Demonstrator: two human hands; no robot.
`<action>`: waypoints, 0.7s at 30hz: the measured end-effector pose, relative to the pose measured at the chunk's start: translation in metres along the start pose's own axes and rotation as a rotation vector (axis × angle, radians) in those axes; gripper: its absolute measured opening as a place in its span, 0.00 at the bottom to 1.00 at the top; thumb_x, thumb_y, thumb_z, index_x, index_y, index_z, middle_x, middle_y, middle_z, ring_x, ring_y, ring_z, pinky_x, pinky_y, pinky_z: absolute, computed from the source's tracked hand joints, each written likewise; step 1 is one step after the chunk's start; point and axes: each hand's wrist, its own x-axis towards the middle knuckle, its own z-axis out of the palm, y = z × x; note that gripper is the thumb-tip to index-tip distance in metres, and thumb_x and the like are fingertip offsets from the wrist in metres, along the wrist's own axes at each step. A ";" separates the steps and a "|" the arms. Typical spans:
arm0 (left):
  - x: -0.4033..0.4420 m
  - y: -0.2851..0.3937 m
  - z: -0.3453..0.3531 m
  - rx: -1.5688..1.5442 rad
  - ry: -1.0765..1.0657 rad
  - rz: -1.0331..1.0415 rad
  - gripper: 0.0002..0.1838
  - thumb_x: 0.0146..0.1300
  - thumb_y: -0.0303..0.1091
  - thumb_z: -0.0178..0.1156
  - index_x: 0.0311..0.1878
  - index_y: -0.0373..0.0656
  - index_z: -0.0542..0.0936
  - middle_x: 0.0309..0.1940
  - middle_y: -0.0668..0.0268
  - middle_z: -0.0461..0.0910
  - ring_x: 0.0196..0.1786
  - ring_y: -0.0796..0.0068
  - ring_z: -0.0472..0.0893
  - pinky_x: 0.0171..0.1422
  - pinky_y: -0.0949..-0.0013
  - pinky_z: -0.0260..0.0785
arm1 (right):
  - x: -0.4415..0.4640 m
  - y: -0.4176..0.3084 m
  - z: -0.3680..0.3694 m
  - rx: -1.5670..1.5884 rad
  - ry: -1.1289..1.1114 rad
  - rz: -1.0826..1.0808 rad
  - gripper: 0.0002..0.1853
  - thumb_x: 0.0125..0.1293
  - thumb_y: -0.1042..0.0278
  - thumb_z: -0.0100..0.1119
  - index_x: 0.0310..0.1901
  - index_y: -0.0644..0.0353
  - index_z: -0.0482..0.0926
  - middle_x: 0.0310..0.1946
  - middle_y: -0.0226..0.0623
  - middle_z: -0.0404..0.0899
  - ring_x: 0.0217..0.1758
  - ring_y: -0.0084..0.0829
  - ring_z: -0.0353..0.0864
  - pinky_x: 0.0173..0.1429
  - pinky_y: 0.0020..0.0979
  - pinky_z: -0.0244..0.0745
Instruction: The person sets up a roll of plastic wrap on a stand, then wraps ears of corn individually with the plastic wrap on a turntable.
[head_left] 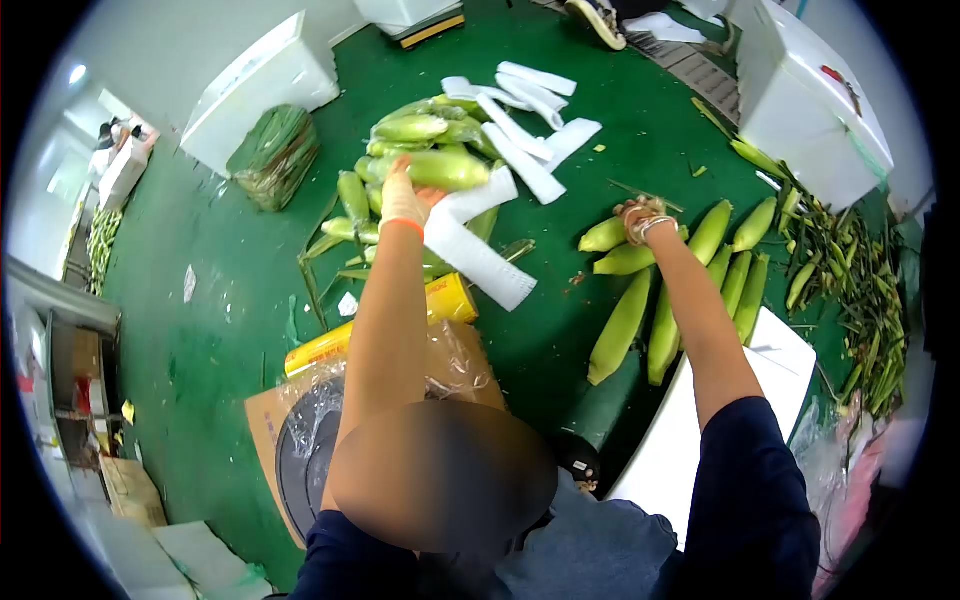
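My left hand (402, 200) is closed round a plump green ear of corn (450, 170), which looks shiny, as if in plastic film. It is over a pile of husked-on corn (415, 128); several of those ears also shine like wrapped ones. White foam strips (480, 260) lie against and beside this pile. On the right, my right hand (643, 214) has its fingers curled at the tip of a green corn ear (604, 236). More unwrapped ears (622, 330) are spread around that hand on the green floor. My fingers partly hide what they grip there.
Yellow film rolls (450, 298) and a cardboard sheet (265, 425) lie close to my body. A white foam slab (775, 365) is at my right. Husk scraps (850, 300) heap beside a white foam box (800, 110). A green bag (275, 155) stands far left.
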 end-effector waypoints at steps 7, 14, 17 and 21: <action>-0.151 0.112 -0.109 1.612 -0.131 0.596 0.31 0.57 0.54 0.66 0.53 0.36 0.77 0.38 0.61 0.82 0.48 0.66 0.83 0.51 0.66 0.74 | -0.075 0.017 -0.063 0.041 -0.013 0.013 0.33 0.51 0.50 0.63 0.61 0.44 0.69 0.57 0.39 0.72 0.60 0.44 0.73 0.68 0.45 0.64; -0.326 0.146 -0.269 1.965 0.207 0.311 0.44 0.51 0.66 0.67 0.54 0.32 0.73 0.43 0.51 0.83 0.51 0.57 0.83 0.58 0.62 0.72 | -0.180 -0.084 -0.193 0.813 0.802 -0.419 0.32 0.49 0.61 0.69 0.57 0.60 0.71 0.49 0.50 0.75 0.54 0.51 0.77 0.59 0.42 0.72; -0.335 0.124 -0.268 1.984 0.191 0.172 0.43 0.52 0.68 0.64 0.50 0.31 0.73 0.43 0.47 0.83 0.50 0.53 0.83 0.58 0.61 0.73 | -0.211 -0.184 -0.260 0.938 0.782 -0.656 0.37 0.54 0.59 0.70 0.64 0.59 0.67 0.57 0.50 0.73 0.60 0.50 0.74 0.64 0.41 0.70; -0.314 0.097 -0.302 2.161 0.272 0.450 0.26 0.63 0.57 0.59 0.39 0.37 0.77 0.30 0.54 0.84 0.38 0.52 0.85 0.45 0.57 0.76 | -0.210 -0.290 -0.281 1.014 0.702 -0.914 0.38 0.57 0.56 0.66 0.68 0.52 0.62 0.59 0.50 0.72 0.64 0.51 0.71 0.67 0.42 0.68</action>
